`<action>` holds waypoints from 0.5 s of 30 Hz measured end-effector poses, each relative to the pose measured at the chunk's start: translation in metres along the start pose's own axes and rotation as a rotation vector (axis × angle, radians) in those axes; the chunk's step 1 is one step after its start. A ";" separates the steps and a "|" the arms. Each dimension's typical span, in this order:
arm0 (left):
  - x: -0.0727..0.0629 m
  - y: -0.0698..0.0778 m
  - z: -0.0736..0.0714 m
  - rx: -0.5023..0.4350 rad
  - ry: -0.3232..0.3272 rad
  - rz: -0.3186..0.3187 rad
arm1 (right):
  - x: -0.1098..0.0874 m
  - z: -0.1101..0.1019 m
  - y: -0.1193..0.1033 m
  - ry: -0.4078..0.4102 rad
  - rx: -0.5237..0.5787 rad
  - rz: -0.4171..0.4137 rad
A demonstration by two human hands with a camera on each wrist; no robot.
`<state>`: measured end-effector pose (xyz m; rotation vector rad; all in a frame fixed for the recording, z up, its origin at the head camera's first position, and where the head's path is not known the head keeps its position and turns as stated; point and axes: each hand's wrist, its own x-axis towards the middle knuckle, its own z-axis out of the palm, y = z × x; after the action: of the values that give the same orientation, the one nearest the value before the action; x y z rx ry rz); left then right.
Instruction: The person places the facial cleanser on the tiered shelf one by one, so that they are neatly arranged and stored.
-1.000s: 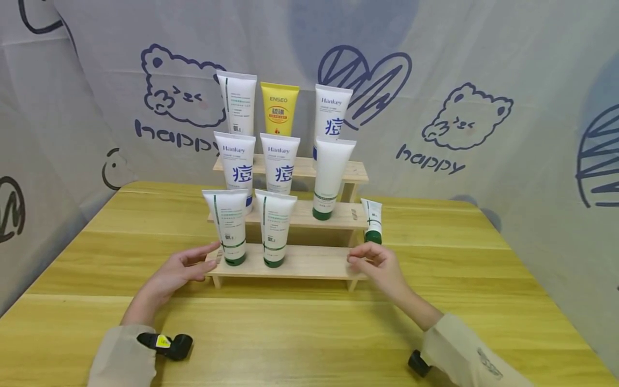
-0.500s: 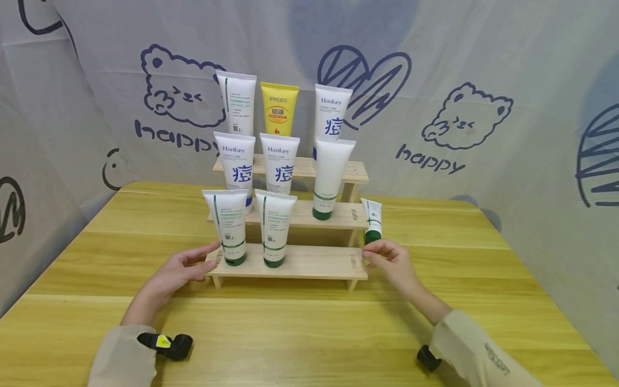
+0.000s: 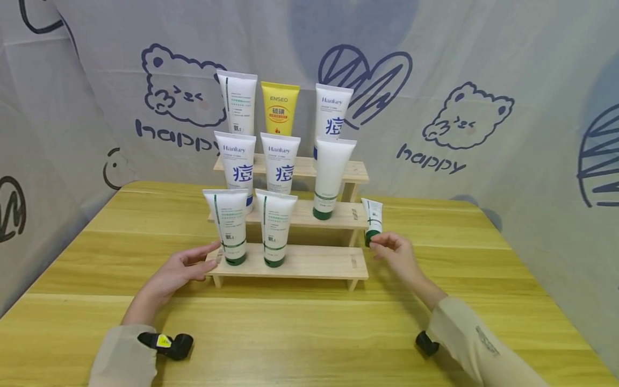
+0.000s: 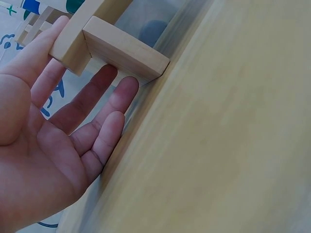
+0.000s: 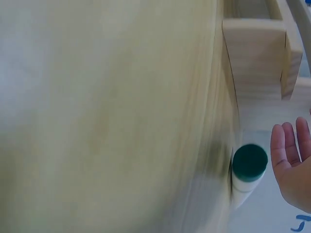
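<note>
My left hand (image 3: pixel 174 274) holds the left end of the lowest shelf of the wooden stand (image 3: pixel 319 263), thumb and index finger at its edge. Its other fingers extend below the shelf near a leg, in the left wrist view. My right hand (image 3: pixel 394 255) is right of the stand, fingertips close by the green cap of a small white tube (image 3: pixel 373 215) on the table. In the right wrist view this hand (image 5: pixel 294 162) has extended fingers beside the cap (image 5: pixel 250 162); no grip shows. Two white-and-green tubes (image 3: pixel 228 220) stand cap-down on the lowest shelf's left half.
On the middle shelf are two Hankey tubes (image 3: pixel 280 158) and a plain white tube (image 3: pixel 333 172). The top shelf bears a white tube (image 3: pixel 239 102), a yellow tube (image 3: pixel 279 107) and another Hankey tube (image 3: pixel 332 110). A printed cloth (image 3: pixel 459 48) hangs behind the table.
My right hand has moved from the lowest shelf's right end, rightward and then back to the small tube's cap. The left hand and the tubes have stayed in place.
</note>
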<state>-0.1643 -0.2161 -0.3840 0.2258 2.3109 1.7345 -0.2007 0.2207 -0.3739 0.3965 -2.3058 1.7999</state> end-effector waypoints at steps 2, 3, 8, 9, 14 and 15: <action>0.000 0.000 0.000 -0.002 0.000 -0.001 | 0.004 -0.002 0.002 0.023 -0.017 0.020; 0.000 0.000 0.000 -0.003 0.000 -0.001 | 0.006 -0.003 0.004 0.036 -0.023 0.029; 0.000 0.000 0.000 -0.008 0.003 -0.010 | 0.015 -0.008 0.010 0.078 -0.065 0.069; 0.000 0.000 0.000 -0.009 0.003 -0.012 | 0.017 -0.010 0.011 0.080 -0.076 0.078; 0.000 0.000 0.000 -0.006 -0.001 -0.012 | 0.025 -0.014 0.017 0.095 -0.138 0.141; 0.000 0.000 -0.001 -0.006 -0.002 -0.012 | 0.026 -0.015 0.018 0.096 -0.155 0.151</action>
<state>-0.1648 -0.2165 -0.3840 0.2128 2.3006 1.7346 -0.2314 0.2367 -0.3789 0.1126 -2.4431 1.6485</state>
